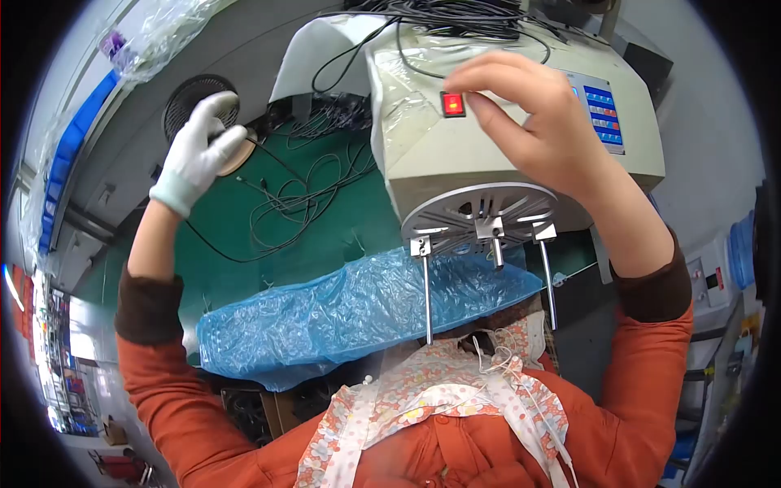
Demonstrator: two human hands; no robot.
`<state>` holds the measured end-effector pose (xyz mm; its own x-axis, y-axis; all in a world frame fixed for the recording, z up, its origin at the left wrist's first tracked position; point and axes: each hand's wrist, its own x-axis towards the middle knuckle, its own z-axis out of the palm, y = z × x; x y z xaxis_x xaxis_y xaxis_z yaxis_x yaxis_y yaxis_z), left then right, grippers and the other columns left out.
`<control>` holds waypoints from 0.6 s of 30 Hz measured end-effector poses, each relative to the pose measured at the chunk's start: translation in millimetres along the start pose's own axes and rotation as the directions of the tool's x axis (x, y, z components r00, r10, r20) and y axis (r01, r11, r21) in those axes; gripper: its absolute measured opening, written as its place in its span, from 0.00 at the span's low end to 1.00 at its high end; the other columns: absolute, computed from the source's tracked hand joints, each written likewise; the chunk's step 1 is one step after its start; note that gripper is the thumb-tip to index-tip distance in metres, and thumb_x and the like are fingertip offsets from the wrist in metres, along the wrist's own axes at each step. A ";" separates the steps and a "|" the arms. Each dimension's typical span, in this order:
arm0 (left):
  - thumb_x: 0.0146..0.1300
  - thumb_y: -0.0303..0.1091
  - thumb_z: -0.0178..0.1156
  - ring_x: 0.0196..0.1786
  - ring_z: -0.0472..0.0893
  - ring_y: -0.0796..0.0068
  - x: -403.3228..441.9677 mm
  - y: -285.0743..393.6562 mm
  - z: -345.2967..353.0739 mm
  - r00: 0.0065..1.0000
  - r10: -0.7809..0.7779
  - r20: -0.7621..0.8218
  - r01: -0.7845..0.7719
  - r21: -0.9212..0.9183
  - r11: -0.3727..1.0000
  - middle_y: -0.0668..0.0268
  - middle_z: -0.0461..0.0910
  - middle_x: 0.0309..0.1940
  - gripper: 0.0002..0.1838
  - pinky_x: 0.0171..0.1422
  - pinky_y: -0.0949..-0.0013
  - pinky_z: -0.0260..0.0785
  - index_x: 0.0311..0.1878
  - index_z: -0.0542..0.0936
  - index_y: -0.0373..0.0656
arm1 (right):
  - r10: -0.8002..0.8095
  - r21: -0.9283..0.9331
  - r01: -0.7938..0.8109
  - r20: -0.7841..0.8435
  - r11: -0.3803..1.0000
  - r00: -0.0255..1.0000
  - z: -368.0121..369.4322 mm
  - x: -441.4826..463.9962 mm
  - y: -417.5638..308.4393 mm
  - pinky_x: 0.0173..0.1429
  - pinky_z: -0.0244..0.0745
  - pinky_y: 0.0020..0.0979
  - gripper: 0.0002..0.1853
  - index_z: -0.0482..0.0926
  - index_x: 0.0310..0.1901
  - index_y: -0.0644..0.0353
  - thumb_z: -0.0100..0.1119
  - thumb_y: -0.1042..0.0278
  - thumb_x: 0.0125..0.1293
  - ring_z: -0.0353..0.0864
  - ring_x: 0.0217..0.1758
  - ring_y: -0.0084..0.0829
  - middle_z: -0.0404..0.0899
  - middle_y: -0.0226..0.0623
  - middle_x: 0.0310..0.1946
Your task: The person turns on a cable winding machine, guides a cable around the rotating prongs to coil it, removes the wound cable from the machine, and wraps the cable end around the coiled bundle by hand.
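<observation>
My right hand (533, 114), bare, is over the top of a cream-coloured machine (415, 154). Its thumb and fingers are apart, close to a lit red rocker switch (453, 104); whether a fingertip touches the switch I cannot tell. My left hand (199, 154) wears a white glove and is raised in front of a small black fan (195, 106), thumb apart from the fingers, with nothing visible in it. On the machine's front is a slotted metal disc (480, 211) with metal rods (428, 301) sticking out towards me.
Coiled black cables (301, 203) lie on the green tabletop (236, 285). Blue plastic sheeting (325, 313) covers the near edge. More black cable (455, 16) is heaped on the machine, beside a blue keypad panel (602, 114).
</observation>
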<state>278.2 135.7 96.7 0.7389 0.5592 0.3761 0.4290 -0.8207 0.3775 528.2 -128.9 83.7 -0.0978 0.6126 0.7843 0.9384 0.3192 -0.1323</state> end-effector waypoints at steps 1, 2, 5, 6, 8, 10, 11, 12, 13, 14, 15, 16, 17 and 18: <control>0.62 0.31 0.52 0.33 0.74 0.76 -17.5 21.1 -2.6 0.996 0.084 0.026 -0.084 -0.004 0.996 0.63 0.78 0.34 0.15 0.40 0.77 0.65 0.52 0.73 0.39 | -0.008 0.061 0.006 0.042 0.998 0.999 2.5 7.9 -11.1 0.44 0.72 0.29 0.11 0.78 0.39 0.63 0.54 0.79 0.52 0.77 0.39 0.35 0.79 0.39 0.41; 0.62 0.29 0.52 0.31 0.72 0.78 -32.2 37.6 -5.6 0.984 0.170 0.049 -0.170 -0.012 0.985 0.64 0.78 0.33 0.12 0.39 0.78 0.64 0.47 0.76 0.37 | -0.020 0.118 0.010 0.083 0.993 0.996 7.7 14.9 -22.2 0.48 0.72 0.29 0.15 0.78 0.43 0.64 0.56 0.79 0.52 0.78 0.42 0.33 0.78 0.40 0.44; 0.61 0.27 0.52 0.29 0.71 0.78 -64.2 71.5 -9.5 0.972 0.214 -0.097 -0.227 -0.161 0.960 0.65 0.78 0.32 0.09 0.37 0.78 0.63 0.44 0.78 0.37 | -0.065 0.242 0.052 0.045 0.969 0.997 58.4 22.2 -53.7 0.47 0.72 0.27 0.14 0.77 0.45 0.64 0.57 0.77 0.54 0.77 0.42 0.30 0.78 0.40 0.43; 0.61 0.26 0.52 0.28 0.70 0.79 -73.9 79.9 -10.8 0.959 0.232 -0.165 -0.266 -0.231 0.936 0.66 0.78 0.32 0.09 0.36 0.78 0.63 0.42 0.79 0.37 | -0.056 0.346 0.050 0.007 0.937 0.998 80.3 16.7 -66.3 0.43 0.73 0.25 0.13 0.76 0.45 0.65 0.56 0.75 0.56 0.77 0.37 0.28 0.78 0.38 0.40; 0.61 0.24 0.52 0.26 0.68 0.79 -94.6 92.4 -20.4 0.947 0.210 -0.244 -0.280 -0.305 0.910 0.67 0.78 0.31 0.08 0.33 0.78 0.62 0.41 0.79 0.38 | -0.044 0.448 0.049 -0.023 0.893 0.999 82.5 13.5 -79.4 0.39 0.73 0.24 0.12 0.76 0.44 0.65 0.56 0.73 0.58 0.78 0.33 0.26 0.79 0.36 0.36; 0.61 0.23 0.53 0.25 0.68 0.80 -105.5 96.2 -31.7 0.955 0.168 -0.244 -0.243 -0.320 0.916 0.68 0.78 0.31 0.09 0.32 0.78 0.62 0.42 0.79 0.39 | 0.080 0.586 -0.267 0.325 0.765 0.942 55.9 14.6 -89.5 0.32 0.71 0.22 0.10 0.76 0.42 0.65 0.56 0.72 0.60 0.75 0.27 0.23 0.77 0.34 0.31; 0.61 0.24 0.53 0.25 0.68 0.79 -105.8 89.9 -38.8 0.926 0.121 -0.358 -0.248 -0.332 0.910 0.69 0.78 0.30 0.08 0.32 0.77 0.63 0.41 0.79 0.38 | 0.112 0.600 -0.432 0.495 0.673 0.862 40.9 13.6 -94.4 0.29 0.70 0.21 0.09 0.76 0.42 0.65 0.55 0.72 0.60 0.74 0.24 0.22 0.77 0.33 0.28; 0.61 0.24 0.54 0.25 0.69 0.79 -105.4 79.9 -44.6 0.882 0.071 -0.467 -0.254 -0.343 0.904 0.69 0.78 0.29 0.07 0.32 0.77 0.64 0.41 0.79 0.38 | 0.120 0.575 -0.588 0.649 0.568 0.751 29.7 8.9 -96.4 0.26 0.69 0.20 0.09 0.76 0.41 0.65 0.55 0.71 0.61 0.73 0.21 0.21 0.76 0.32 0.26; 0.61 0.24 0.54 0.25 0.69 0.79 -103.6 63.3 -49.2 0.884 0.063 -0.463 -0.248 -0.350 0.903 0.69 0.78 0.29 0.07 0.32 0.77 0.64 0.41 0.79 0.38 | 0.188 0.614 -0.617 0.617 0.493 0.764 20.0 2.9 -90.0 0.21 0.65 0.18 0.07 0.76 0.39 0.64 0.55 0.71 0.61 0.70 0.17 0.19 0.73 0.29 0.22; 0.62 0.25 0.54 0.24 0.69 0.78 -99.4 38.5 -53.9 0.863 0.205 -0.461 -0.305 -0.152 0.940 0.68 0.78 0.29 0.07 0.31 0.76 0.64 0.40 0.79 0.38 | 0.256 0.651 -0.633 0.584 0.419 0.770 7.6 -3.6 -81.8 0.17 0.61 0.16 0.06 0.76 0.38 0.64 0.55 0.72 0.61 0.66 0.13 0.17 0.71 0.27 0.18; 0.62 0.26 0.54 0.24 0.69 0.77 -95.6 9.7 -58.0 0.835 0.343 -0.429 -0.357 0.052 0.933 0.68 0.78 0.28 0.06 0.30 0.76 0.64 0.40 0.78 0.38 | 0.353 0.647 -0.669 0.568 0.366 0.743 -10.0 -8.7 -80.2 0.14 0.56 0.15 0.05 0.76 0.36 0.64 0.54 0.73 0.61 0.62 0.10 0.15 0.69 0.26 0.15; 0.62 0.27 0.54 0.23 0.69 0.76 -94.3 -19.2 -61.3 0.801 0.471 -0.369 -0.402 0.251 0.880 0.67 0.78 0.28 0.06 0.30 0.75 0.64 0.40 0.78 0.38 | 0.355 0.595 -0.708 0.613 0.381 0.706 -30.6 -14.7 -76.3 0.15 0.56 0.15 0.05 0.76 0.34 0.64 0.55 0.72 0.61 0.62 0.11 0.15 0.68 0.26 0.15; 0.63 0.28 0.54 0.23 0.70 0.75 -97.7 -43.8 -63.8 0.762 0.583 -0.281 -0.439 0.438 0.784 0.67 0.78 0.27 0.06 0.29 0.75 0.64 0.39 0.78 0.38 | 0.358 0.543 -0.742 0.653 0.394 0.668 -48.8 -23.1 -70.8 0.16 0.55 0.14 0.06 0.77 0.32 0.64 0.56 0.71 0.60 0.63 0.12 0.15 0.68 0.26 0.14; 0.63 0.28 0.54 0.23 0.70 0.75 -103.6 -65.7 -64.8 0.761 0.584 -0.283 -0.441 0.435 0.785 0.67 0.78 0.27 0.06 0.29 0.75 0.64 0.39 0.78 0.38 | 0.407 0.496 -0.769 0.656 0.402 0.636 -62.8 -35.8 -68.6 0.15 0.54 0.14 0.05 0.77 0.33 0.64 0.55 0.71 0.60 0.62 0.10 0.14 0.68 0.26 0.14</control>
<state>139.8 139.3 87.8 0.6656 -0.0204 0.7460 0.2372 -0.9420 -0.2374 488.2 -218.2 102.8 0.1022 0.9936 0.0473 0.2883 0.0159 -0.9574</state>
